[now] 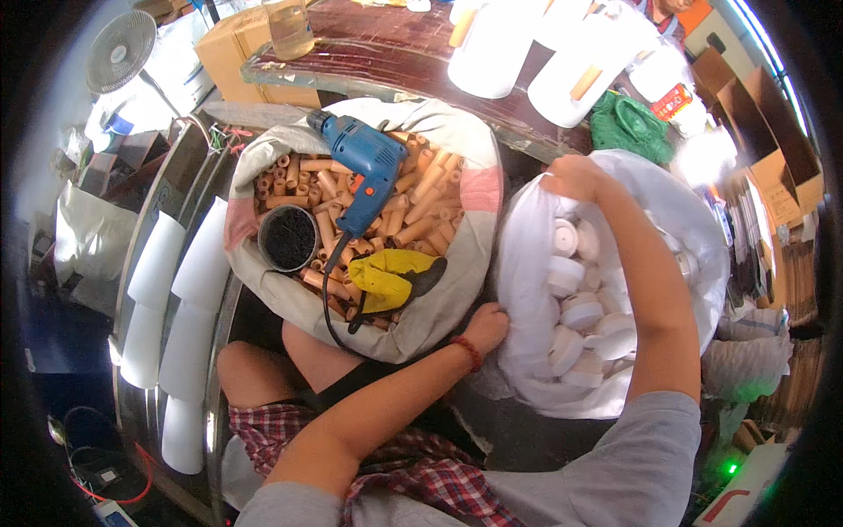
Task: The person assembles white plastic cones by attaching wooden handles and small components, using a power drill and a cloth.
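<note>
To my right stands a white sack (518,263) holding several round white plastic parts (575,312). My right hand (572,178) is closed on the far left part of its rim, with the forearm reaching across the sack's mouth. Lower down, my left hand (486,329) is closed against the sack's near left side, the fabric bunched at its fingers. Beside it, a cream sack (465,140) is full of short orange-brown tubes (430,189). On these tubes lie a blue corded power drill (364,162), a yellow and black work glove (386,279) and a round tub of black screws (290,239).
Curved white pieces (189,351) lie in rows on a rack at the left. Across the back runs a dark red table (378,35) with large white containers (492,53) and a jar of liquid (290,31). A green bag (628,127) and cardboard boxes (773,184) are at the right.
</note>
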The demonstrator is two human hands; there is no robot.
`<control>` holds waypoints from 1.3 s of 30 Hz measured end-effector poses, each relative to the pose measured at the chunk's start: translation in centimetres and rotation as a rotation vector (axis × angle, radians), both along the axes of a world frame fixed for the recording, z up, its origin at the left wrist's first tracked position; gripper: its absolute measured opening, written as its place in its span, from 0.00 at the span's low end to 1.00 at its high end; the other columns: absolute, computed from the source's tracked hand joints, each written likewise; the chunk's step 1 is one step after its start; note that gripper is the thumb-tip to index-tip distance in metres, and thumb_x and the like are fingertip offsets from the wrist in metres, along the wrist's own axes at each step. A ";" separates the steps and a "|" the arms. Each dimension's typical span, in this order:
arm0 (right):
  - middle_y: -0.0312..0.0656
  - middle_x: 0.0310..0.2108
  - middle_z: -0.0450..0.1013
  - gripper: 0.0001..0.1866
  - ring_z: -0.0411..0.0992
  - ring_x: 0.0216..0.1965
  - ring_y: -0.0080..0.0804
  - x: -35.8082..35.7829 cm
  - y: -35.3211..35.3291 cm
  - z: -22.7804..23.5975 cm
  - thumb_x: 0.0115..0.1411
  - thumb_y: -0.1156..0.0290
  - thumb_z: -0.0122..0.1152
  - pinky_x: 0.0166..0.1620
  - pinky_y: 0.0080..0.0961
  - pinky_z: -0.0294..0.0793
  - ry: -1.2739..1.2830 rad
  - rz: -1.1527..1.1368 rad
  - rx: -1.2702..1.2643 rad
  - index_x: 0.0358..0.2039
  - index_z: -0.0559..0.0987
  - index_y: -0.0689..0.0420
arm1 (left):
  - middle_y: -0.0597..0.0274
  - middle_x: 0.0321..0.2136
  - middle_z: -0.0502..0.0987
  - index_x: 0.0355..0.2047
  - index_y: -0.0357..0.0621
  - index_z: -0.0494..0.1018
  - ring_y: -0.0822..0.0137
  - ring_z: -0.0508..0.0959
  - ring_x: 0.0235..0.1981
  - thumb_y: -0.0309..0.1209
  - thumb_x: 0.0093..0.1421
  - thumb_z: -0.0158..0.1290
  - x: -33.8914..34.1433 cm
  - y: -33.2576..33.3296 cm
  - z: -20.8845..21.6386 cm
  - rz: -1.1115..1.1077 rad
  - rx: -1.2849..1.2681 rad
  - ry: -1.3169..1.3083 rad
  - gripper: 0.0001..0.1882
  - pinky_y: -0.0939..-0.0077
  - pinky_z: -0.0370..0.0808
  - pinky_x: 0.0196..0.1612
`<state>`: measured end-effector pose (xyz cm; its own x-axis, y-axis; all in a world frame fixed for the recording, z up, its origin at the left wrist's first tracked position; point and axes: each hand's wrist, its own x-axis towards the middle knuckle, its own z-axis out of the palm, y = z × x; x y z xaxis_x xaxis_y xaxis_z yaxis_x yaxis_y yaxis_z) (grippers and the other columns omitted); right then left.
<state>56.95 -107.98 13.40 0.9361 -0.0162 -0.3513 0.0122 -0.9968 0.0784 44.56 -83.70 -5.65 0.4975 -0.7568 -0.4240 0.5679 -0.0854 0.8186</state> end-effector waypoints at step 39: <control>0.49 0.60 0.58 0.31 0.56 0.61 0.46 -0.6 2.3 3.5 0.53 0.52 0.53 0.59 0.57 0.52 -0.479 -0.264 -0.147 0.56 0.67 0.50 | 0.39 0.61 0.54 0.59 0.32 0.53 0.50 0.54 0.63 0.35 0.57 0.47 2.8 5.9 3.6 -0.844 0.484 -1.048 0.32 0.66 0.49 0.65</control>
